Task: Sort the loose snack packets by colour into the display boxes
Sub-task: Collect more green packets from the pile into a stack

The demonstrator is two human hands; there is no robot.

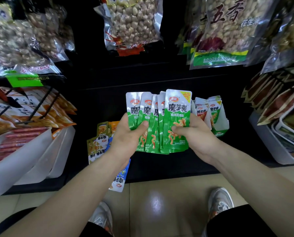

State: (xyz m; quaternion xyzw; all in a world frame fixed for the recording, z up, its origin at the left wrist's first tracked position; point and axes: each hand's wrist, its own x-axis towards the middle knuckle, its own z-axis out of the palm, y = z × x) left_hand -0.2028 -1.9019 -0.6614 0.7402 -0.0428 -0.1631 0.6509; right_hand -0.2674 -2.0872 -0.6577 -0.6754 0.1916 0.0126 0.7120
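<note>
A fan of several green snack packets [159, 117] is held upright above the black shelf. My left hand [128, 134] grips the fan's left side, thumb across the fronts. My right hand [192, 134] pinches the front packet on the right, thumb on its face. Behind the fan to the right stands a white display box [225, 124] with red and green packets standing in it. Loose olive, orange and blue packets [100, 142] lie on the shelf under my left arm; one blue packet [119, 180] hangs over the shelf edge.
White tubs [40, 156] with sausages and orange packets stand at the left. Stacked trays [282, 134] fill the right. Large bags of nuts [132, 23] hang above. The black shelf's front edge [168, 175] meets a tiled floor, where my shoes show.
</note>
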